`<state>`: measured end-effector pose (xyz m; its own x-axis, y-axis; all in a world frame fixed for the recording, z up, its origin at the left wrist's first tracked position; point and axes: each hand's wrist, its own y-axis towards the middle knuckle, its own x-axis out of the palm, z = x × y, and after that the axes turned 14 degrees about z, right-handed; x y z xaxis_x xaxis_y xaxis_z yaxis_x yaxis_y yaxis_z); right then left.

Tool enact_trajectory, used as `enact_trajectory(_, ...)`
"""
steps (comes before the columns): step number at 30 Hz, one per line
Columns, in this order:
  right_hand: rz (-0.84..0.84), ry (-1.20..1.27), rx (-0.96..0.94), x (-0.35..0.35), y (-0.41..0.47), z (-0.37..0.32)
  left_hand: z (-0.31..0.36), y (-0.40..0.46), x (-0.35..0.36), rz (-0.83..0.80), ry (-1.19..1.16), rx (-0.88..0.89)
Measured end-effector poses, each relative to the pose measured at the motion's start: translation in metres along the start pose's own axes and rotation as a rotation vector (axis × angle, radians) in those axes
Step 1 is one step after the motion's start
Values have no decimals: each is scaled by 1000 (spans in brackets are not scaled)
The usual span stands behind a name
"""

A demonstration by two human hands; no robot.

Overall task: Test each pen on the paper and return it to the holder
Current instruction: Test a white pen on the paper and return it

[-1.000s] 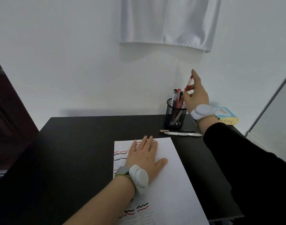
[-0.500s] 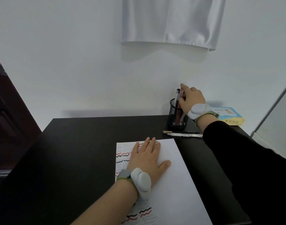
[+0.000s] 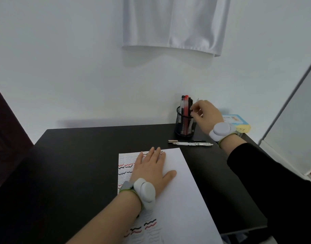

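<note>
Black desk (image 3: 77,173) carrying everything. White paper (image 3: 179,191), squiggles down its left side, lying toward desk's front edge, right of middle. Left hand (image 3: 151,169) pressing flat on paper near its far edge, fingers straight and spread. Right hand (image 3: 206,114) hovering by mesh holder (image 3: 184,125) at far right corner, fingers loosely curled at rim; cannot tell whether pinching pen. Red and black pens (image 3: 186,106) standing in holder. White pen (image 3: 193,143) lying between holder and paper.

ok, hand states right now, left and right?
Left hand: open, flat on the paper.
Right hand: beside the pen holder, fingers curled; cannot tell if it holds a pen.
</note>
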<state>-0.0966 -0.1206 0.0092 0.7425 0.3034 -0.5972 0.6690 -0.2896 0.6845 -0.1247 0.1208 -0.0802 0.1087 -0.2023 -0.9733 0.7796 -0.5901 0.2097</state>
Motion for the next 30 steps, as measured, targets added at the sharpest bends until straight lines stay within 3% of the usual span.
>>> enact_trajectory(5, -229, -105, 30, -6, -27, 22, 0, 0, 0, 2, 3, -5)
enact_trajectory(12, -242, -199, 231, -10, -46, 52, 1, 1, -1, -6, 3, -10)
enact_trajectory(17, -382, -290, 358, -18, -54, 62, 0, 1, -1, -7, -13, -14)
enact_trajectory(30, -513, -353, 271, -30, -68, 38, 0, 0, -8, 164, -200, -95)
